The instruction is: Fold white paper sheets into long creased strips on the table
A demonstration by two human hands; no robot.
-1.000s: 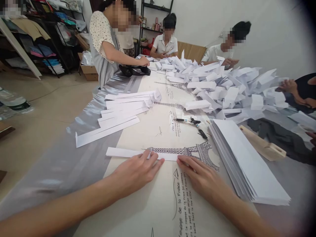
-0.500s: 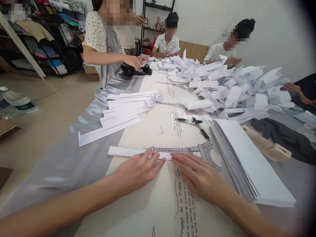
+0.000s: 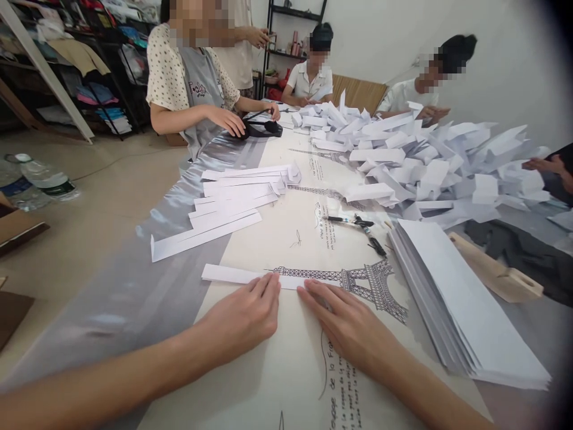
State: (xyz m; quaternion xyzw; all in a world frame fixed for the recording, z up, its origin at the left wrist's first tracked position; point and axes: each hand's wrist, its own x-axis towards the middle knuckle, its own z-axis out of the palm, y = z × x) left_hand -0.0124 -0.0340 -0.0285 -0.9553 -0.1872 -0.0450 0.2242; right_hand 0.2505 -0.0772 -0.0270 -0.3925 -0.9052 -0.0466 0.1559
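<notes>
A narrow folded paper strip (image 3: 230, 274) lies crosswise on the printed table cover in front of me. My left hand (image 3: 248, 310) is closed at the strip's middle, its fingers bunched together on the paper. At the right end, my right hand (image 3: 347, 316) has its fingers pressed together on the strip, covering that end. Just beyond, to the left, several folded strips (image 3: 237, 200) lie overlapped in a fanned row. A thick stack of white paper sheets (image 3: 461, 292) sits to the right of my right hand.
Pens (image 3: 358, 224) lie beyond my hands. A wooden block (image 3: 496, 269) and dark cloth (image 3: 537, 254) are past the stack. A large heap of folded papers (image 3: 430, 155) covers the far right. Co-workers sit and stand around the table; one handles a black object (image 3: 264, 126). Water bottles (image 3: 45, 179) stand on the floor.
My left fingers have drawn together and slid left along the strip, away from my right hand. The strip stays in place. A co-worker's hands have shifted on the black object.
</notes>
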